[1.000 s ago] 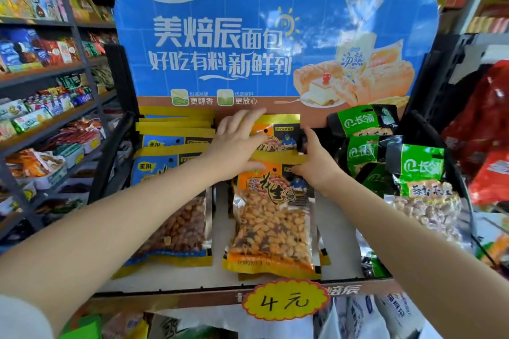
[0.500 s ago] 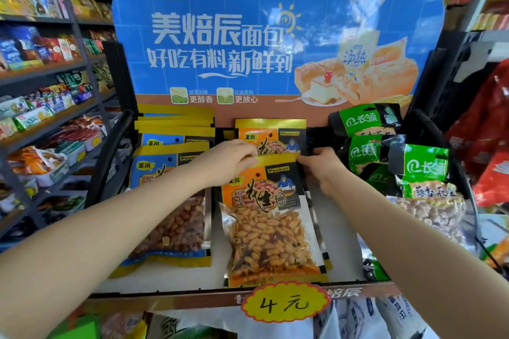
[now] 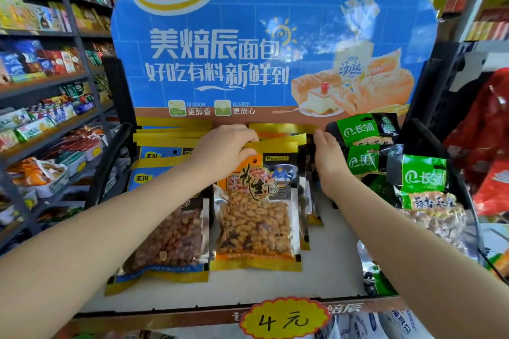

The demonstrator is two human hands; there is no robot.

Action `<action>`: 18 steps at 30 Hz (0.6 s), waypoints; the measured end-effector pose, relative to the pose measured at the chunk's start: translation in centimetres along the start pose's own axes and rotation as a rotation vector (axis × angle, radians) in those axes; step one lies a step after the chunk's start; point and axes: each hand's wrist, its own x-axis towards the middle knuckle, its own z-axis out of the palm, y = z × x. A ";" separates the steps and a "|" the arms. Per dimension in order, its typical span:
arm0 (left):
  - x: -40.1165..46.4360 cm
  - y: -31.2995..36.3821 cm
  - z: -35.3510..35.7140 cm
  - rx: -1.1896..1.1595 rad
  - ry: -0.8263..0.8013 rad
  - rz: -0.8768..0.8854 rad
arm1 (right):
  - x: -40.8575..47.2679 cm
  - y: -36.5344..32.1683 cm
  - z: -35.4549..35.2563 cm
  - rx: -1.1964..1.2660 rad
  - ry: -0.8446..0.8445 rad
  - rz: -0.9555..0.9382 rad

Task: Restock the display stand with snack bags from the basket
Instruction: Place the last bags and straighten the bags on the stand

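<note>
An orange peanut bag (image 3: 257, 217) lies on top of a stack in the middle of the display stand shelf (image 3: 333, 281). My left hand (image 3: 223, 150) grips the bag's top left corner. My right hand (image 3: 329, 158) presses flat against the right edge of the orange stack, fingers straight. Blue peanut bags (image 3: 168, 234) are stacked to the left and green bags (image 3: 424, 181) to the right. The basket is not in view.
A tall blue bread advertising board (image 3: 248, 49) rises behind the shelf. A yellow price tag (image 3: 283, 318) hangs on the front edge. Shop shelves full of snacks (image 3: 46, 107) stand on the left. Red packages (image 3: 487, 140) hang at the right.
The top orange bag has slid back up over the stack. Both hands moved up with it toward the board, and the camera came closer.
</note>
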 end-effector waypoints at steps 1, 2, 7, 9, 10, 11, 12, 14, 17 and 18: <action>-0.3 -0.2 0.1 -0.025 0.002 -0.006 | -0.7 -0.1 -0.1 -0.056 0.026 -0.079; -0.6 -0.5 0.2 -0.056 -0.002 -0.010 | -1.5 -0.1 -0.2 -0.124 0.036 -0.185; -2.0 -0.9 0.1 -0.203 -0.013 -0.018 | -3.8 0.2 -0.8 -0.258 -0.209 -0.266; -2.5 -1.4 0.1 -0.170 -0.008 -0.033 | -3.6 0.2 -1.2 -0.289 -0.119 -0.277; -2.8 -1.7 0.1 -0.151 -0.016 -0.053 | -3.4 0.1 -1.5 -0.269 -0.043 -0.285; -3.3 -2.1 0.1 -0.138 -0.039 -0.074 | -3.4 -0.2 -1.7 -0.234 0.033 -0.293; -3.7 -2.3 0.2 -0.130 -0.076 -0.091 | -3.4 -0.5 -1.9 -0.203 0.109 -0.292; -4.4 -2.6 0.1 -0.138 -0.159 -0.091 | -3.6 -1.7 -2.4 -0.179 0.250 -0.293; -4.9 -2.3 -0.9 -0.239 -0.226 0.040 | -4.8 -4.0 -2.9 -0.257 0.426 -0.386; -5.0 -2.2 -1.7 -0.285 -0.229 0.094 | -5.4 -4.7 -2.7 -0.322 0.468 -0.447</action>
